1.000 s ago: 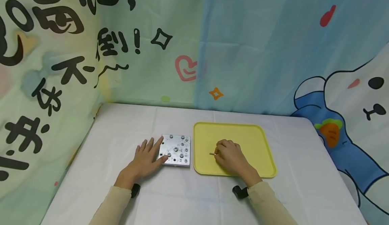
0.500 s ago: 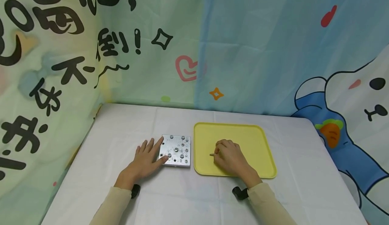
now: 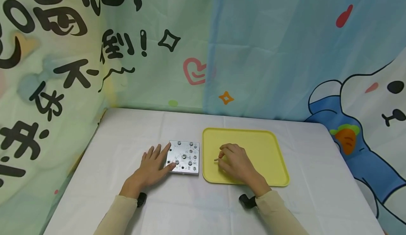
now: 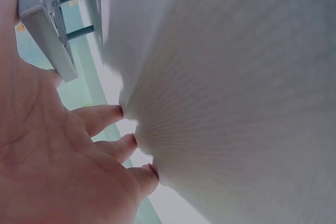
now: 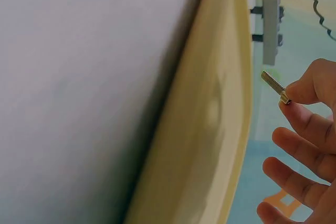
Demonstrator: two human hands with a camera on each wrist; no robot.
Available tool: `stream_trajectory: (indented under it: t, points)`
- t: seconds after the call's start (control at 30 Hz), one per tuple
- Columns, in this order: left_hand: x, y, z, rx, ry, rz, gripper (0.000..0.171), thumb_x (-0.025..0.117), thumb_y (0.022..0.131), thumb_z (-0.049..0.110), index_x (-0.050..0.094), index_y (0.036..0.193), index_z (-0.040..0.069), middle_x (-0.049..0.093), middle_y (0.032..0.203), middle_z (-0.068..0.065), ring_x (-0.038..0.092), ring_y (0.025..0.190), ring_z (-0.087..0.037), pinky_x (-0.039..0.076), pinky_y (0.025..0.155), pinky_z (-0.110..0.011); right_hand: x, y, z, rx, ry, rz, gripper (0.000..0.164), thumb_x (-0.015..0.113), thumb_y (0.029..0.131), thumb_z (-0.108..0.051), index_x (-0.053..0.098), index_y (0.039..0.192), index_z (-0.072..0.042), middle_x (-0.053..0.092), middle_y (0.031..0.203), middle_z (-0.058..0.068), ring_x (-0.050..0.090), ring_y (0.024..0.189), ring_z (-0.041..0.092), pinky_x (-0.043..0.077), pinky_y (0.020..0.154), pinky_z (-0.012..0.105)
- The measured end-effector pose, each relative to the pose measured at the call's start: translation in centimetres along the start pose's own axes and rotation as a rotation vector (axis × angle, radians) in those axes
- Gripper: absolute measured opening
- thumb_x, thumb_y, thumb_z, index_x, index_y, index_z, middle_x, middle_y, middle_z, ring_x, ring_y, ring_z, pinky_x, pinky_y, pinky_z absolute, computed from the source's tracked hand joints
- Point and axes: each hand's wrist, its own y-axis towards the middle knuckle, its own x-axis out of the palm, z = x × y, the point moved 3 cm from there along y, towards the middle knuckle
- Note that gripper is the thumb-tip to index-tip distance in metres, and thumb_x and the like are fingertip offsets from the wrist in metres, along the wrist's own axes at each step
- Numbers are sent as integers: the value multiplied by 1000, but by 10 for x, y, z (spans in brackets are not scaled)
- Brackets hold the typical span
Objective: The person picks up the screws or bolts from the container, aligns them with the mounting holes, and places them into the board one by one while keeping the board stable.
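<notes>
A silver metal plate point(image 3: 183, 157) with several screws set in it lies on the table left of the tray. My left hand point(image 3: 151, 167) is spread out flat-fingered, its thumb and index finger touching the plate's left side and the other fingertips resting on the cloth. In the left wrist view, threaded screw shanks point(image 4: 80, 31) stick out from the plate's underside. Over the yellow tray point(image 3: 260, 140), my right hand point(image 3: 238, 162) pinches a small screw point(image 5: 274, 85) between thumb and index finger. Its threaded end points away from the fingertips, toward the plate.
White cloth point(image 3: 196, 206) covers the table. Printed fabric curtains point(image 3: 269, 69) hang behind it and on the left side. Each wrist carries a small black camera, such as the right wrist camera point(image 3: 247, 201).
My right hand has lifted slightly and shifted left over the tray with the screw in its fingertips. The left hand and the plate have stayed put.
</notes>
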Motion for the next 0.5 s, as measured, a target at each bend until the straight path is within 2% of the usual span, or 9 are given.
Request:
stream_trajectory:
  t: [0.27, 0.5]
  points:
    - [-1, -1, 1, 1, -6, 1, 82, 43, 98, 68, 11, 163, 30, 11, 164, -22, 0, 150, -43, 1, 116, -62, -1, 12, -17, -9, 21, -15, 9, 73, 84, -11, 65, 83, -12, 65, 117, 11, 59, 111, 35, 45, 92, 58]
    - [-1, -1, 0, -2, -4, -2, 82, 43, 98, 68, 10, 163, 30, 11, 164, -21, 0, 150, -43, 1, 116, -62, 2, 20, -33, -53, 38, -14, 10, 73, 84, -11, 63, 82, -12, 64, 119, 12, 58, 113, 35, 44, 94, 58]
